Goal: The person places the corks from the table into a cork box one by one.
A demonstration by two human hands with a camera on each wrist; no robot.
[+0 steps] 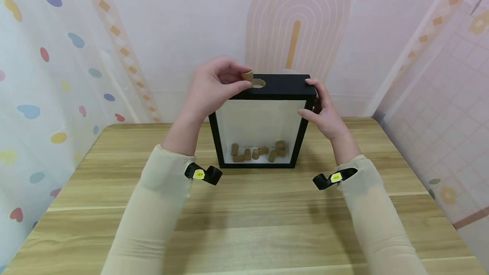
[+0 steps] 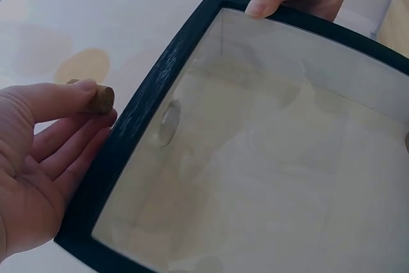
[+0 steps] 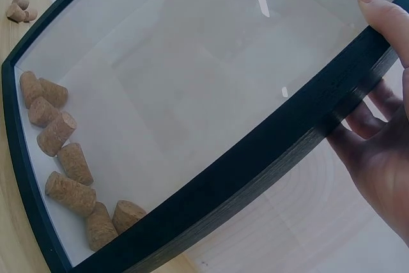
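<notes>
My left hand [image 1: 214,86] pinches one cork [image 1: 248,75] between thumb and fingertips [image 2: 86,85]. The cork sits just beside the round hole [image 1: 259,83] in the top edge of the black shadow-box frame [image 1: 276,92], slightly to the hole's left and a little above the rim.

My right hand [image 1: 322,111] steadies the frame at its upper right corner: the thumb lies on the top edge and the other fingers [image 3: 364,126] are loosely spread along the right side, wrapped round the frame's edge. The frame stands upright on the wooden counter [image 1: 244,215].

Eight or so corks [image 3: 64,158] lie in a loose row along the bottom behind the glass. In the right wrist view a few more corks [image 3: 19,9] lie on the counter behind the frame.

Judgement on technique: line the cork's axis up with the hole before letting go and lead with the narrower end, since a tilted cork could catch on the rim. Keep the right hand firm so the frame does not tip backward when the cork touches.
</notes>
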